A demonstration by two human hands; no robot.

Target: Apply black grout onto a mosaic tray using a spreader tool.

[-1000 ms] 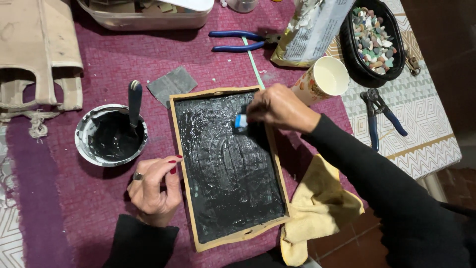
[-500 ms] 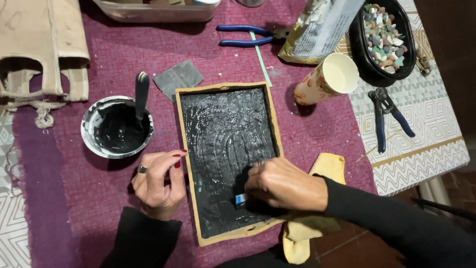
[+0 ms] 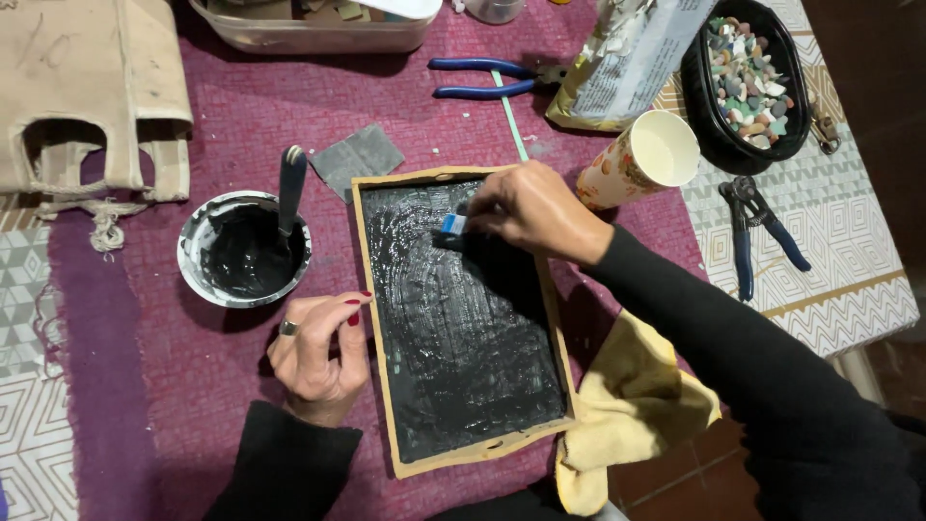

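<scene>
A wooden-framed tray (image 3: 369, 318), its inside coated with wet black paste, lies on a purple cloth (image 3: 193, 386). My right hand (image 3: 531, 207) presses a small blue spreader (image 3: 451, 224) onto the black surface near the tray's far end. My left hand (image 3: 318, 352), with a ring and red nails, rests on the cloth and touches the tray's left rim. A round bowl of black paste (image 3: 243, 253) with a tool standing in it sits left of the tray.
A yellow rag (image 3: 627, 415) lies under my right forearm. A paper cup (image 3: 644, 156) lies tipped beside the tray. Blue pliers (image 3: 482, 79), a grey sanding square (image 3: 359, 157), a black dish of pebbles (image 3: 750, 77), nippers (image 3: 757, 232), a bag (image 3: 632, 58) and a plastic tub (image 3: 309, 29) surround it.
My right hand dragged the spreader from the tray's far end down to its near end and has now returned to the far end. My left hand stayed at the left rim.
</scene>
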